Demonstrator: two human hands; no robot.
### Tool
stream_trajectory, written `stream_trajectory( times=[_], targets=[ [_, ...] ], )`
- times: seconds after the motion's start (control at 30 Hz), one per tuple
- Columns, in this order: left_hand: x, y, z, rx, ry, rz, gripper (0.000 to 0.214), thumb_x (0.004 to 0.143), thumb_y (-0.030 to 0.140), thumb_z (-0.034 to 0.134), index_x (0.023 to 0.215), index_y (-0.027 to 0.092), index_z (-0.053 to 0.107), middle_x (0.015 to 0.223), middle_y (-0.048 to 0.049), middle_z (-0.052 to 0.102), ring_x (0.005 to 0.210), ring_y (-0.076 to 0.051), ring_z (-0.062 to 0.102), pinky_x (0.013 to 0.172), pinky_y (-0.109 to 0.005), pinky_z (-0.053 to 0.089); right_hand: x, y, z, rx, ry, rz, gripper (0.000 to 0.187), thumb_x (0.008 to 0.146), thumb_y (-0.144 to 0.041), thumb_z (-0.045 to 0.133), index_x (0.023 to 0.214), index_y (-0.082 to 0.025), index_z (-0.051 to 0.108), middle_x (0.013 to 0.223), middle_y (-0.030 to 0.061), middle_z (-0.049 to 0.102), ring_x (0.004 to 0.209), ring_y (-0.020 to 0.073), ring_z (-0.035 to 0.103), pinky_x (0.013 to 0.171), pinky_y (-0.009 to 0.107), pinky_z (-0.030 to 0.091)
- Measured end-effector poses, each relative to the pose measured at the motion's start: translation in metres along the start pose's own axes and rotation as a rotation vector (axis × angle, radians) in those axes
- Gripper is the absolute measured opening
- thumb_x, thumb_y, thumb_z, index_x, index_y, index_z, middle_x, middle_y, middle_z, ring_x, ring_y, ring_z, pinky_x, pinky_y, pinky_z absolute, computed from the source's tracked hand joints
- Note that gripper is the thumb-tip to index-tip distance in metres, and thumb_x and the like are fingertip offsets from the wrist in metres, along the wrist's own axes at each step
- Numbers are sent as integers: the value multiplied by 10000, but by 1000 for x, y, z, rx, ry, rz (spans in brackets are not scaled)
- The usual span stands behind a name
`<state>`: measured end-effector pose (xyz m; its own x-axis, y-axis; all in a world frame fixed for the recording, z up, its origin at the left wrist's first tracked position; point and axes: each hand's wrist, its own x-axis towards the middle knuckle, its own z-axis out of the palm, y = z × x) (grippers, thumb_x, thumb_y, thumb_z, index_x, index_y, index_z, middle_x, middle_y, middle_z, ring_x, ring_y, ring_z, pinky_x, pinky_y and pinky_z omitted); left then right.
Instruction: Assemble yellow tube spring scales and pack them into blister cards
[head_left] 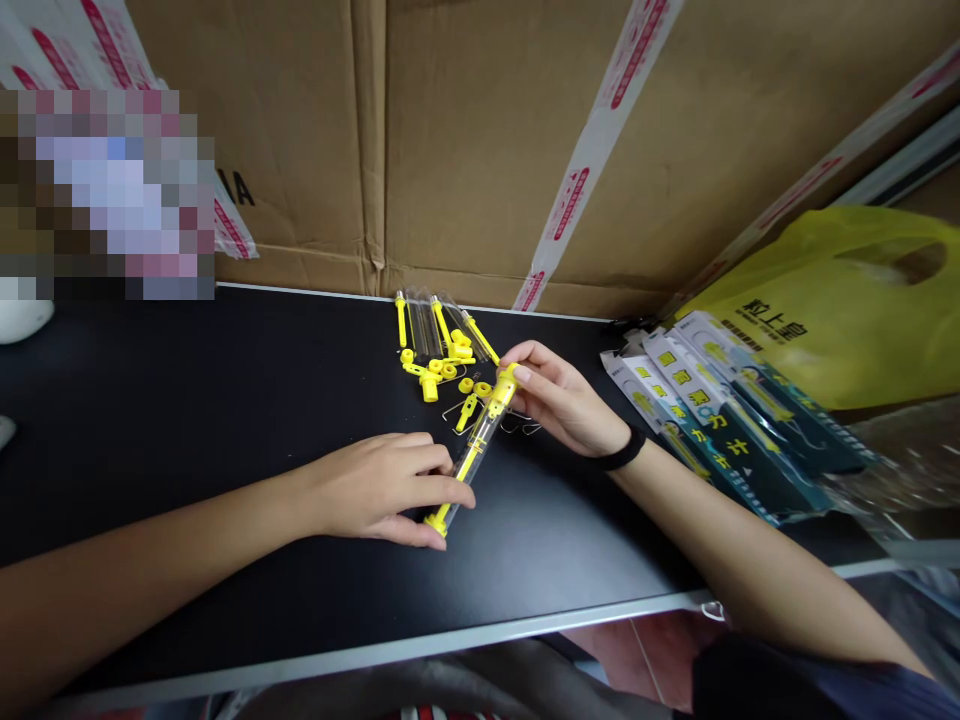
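Between my two hands a clear tube spring scale (480, 440) with yellow ends is held at a slant above the black table. My left hand (397, 488) is closed around its lower end, the thumb near the yellow bottom piece. The fingers of my right hand (559, 395) pinch the yellow cap at the upper end. Just behind it lie loose parts: yellow rods (442, 325), clear tubes (425, 325), small yellow rings (448, 371), a yellow flat piece (466, 412) and thin wire hooks (452, 412). Some wires are partly hidden by my right hand.
Packaged spring scales (697, 400) lie at the right on the table (187, 420), beside a yellow plastic bag (840, 310). A large taped cardboard box (480, 150) stands along the back edge. White objects (22, 310) sit at the far left, beside a blurred-out patch.
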<state>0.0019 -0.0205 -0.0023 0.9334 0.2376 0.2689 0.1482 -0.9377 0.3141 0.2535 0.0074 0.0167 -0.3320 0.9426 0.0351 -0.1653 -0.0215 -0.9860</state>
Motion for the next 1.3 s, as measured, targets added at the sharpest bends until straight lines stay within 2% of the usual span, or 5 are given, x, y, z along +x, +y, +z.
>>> stream_trajectory(
  times=[0.17, 0.37, 0.9, 1.1, 1.3],
  targets=[
    [-1, 0, 0, 2, 14, 19, 493, 791, 561, 651, 1144, 219, 615, 956, -51, 612, 831, -183, 550, 743, -284, 418, 1, 3, -1, 9, 1, 21, 207, 789, -326, 742, 898, -200, 619, 822, -36, 556, 713, 54, 560, 688, 167, 516],
    [-2, -1, 1, 31, 5, 36, 384, 872, 484, 591, 1146, 217, 608, 934, -45, 622, 825, -168, 550, 732, -271, 407, 1, 2, -2, 17, -2, 27, 221, 781, -327, 750, 902, -200, 616, 821, -38, 571, 714, 56, 577, 690, 172, 524],
    [-2, 0, 2, 47, 20, 40, 379, 870, 485, 587, 1132, 212, 614, 923, -40, 619, 811, -163, 542, 729, -266, 405, 1, 2, 1, 124, 39, 97, 287, 722, -328, 801, 764, -183, 557, 714, -51, 620, 645, 49, 605, 676, 173, 545],
    [-1, 0, 3, 52, 29, 37, 367, 865, 466, 604, 1129, 212, 615, 923, -35, 611, 806, -160, 540, 719, -265, 406, 1, 3, 0, 102, 29, 107, 316, 727, -363, 793, 937, -186, 636, 759, -41, 640, 676, 52, 628, 684, 161, 546],
    [-2, 0, 2, 60, 32, 45, 357, 860, 456, 615, 1115, 207, 622, 908, -38, 610, 792, -161, 539, 710, -266, 409, 0, 2, 4, 130, 61, 90, 326, 689, -364, 818, 722, -177, 553, 684, -56, 601, 608, 46, 598, 650, 168, 544]
  ],
)
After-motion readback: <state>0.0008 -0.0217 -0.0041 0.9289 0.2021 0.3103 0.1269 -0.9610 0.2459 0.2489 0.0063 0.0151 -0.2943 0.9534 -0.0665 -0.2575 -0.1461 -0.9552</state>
